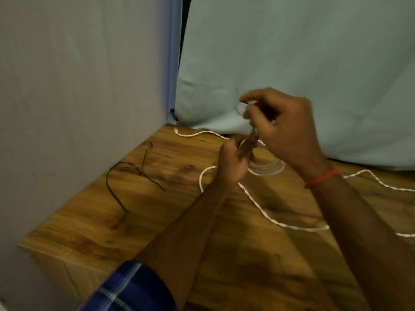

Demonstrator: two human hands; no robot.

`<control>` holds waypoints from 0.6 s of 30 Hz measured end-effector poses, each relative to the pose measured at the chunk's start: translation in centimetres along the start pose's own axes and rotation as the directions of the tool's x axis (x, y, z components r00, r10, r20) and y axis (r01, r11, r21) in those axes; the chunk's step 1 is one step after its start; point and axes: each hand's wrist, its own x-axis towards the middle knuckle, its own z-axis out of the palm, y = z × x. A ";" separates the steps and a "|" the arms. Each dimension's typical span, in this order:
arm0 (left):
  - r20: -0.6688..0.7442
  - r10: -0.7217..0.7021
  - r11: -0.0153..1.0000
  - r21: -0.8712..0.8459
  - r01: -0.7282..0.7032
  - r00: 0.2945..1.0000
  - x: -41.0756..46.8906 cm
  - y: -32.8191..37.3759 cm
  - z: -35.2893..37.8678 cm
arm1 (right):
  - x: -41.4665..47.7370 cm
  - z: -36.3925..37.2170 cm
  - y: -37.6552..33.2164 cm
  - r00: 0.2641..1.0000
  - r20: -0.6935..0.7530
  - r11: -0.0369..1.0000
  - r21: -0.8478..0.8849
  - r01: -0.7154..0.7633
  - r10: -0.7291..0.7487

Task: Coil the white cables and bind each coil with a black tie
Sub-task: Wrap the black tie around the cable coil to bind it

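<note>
At the near left edge there is a corner of blue checked cloth (pixel 125 288). Both forearms reach from there over the wooden table (pixel 89 232). A loose length of the white cable (pixel 269 218) lies in curves on the near right part of the table and goes out of view at the right edge. On the left part of the table, well apart from the hands, lie the thin black ties (pixel 125 173), crossing each other.

Further in, the left hand (pixel 231 162) has its fingers clenched on the coil (pixel 267 168), whose white loops hang just to its right. Above it, the right hand (pixel 283 129), with a red thread band (pixel 323 178) on the wrist, pinches a blurred white piece of the cable between curled fingers. Farthest are a pale blue sheet (pixel 292 52) and, to the left, a grey wall (pixel 78 75).
</note>
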 end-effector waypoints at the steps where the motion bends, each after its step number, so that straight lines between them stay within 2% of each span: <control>1: 0.001 -0.006 1.000 -0.020 0.006 1.000 0.0 0.2 0.2 | -0.9 -1.5 1.4 0.989 -0.012 0.985 0.086 -0.148 0.149; 3: 0.028 -0.004 1.000 -0.029 0.005 1.000 -0.2 0.4 0.3 | -2.6 -3.5 4.1 0.921 0.016 0.899 0.214 -0.382 0.388; 4: 0.030 -0.007 1.000 -0.018 0.007 1.000 -0.4 0.8 0.5 | -3.2 -3.9 5.3 0.887 0.041 0.856 0.245 -0.456 0.460; 7: 0.047 -0.013 1.000 -0.005 0.013 0.999 -0.5 0.3 0.6 | -4.9 -3.7 7.7 0.829 0.090 0.772 0.321 -0.549 0.552; 9: 0.042 -0.002 0.999 0.044 0.001 0.999 -0.6 0.0 0.5 | -5.9 -3.1 8.7 0.825 0.054 0.771 0.327 -0.547 0.562; 13: 0.064 0.002 0.995 0.097 -0.008 0.998 -0.9 -0.2 1.1 | -7.4 -2.1 10.4 0.871 -0.055 0.854 0.234 -0.464 0.488; 16: 0.133 -0.040 0.997 0.078 0.030 0.990 -1.1 0.3 1.3 | -8.1 -2.3 10.8 0.902 -0.128 0.906 0.168 -0.390 0.412; 18: 0.209 -0.032 0.996 0.090 0.014 0.977 -1.4 0.5 1.2 | -8.3 -2.7 10.7 0.901 -0.124 0.902 0.185 -0.391 0.416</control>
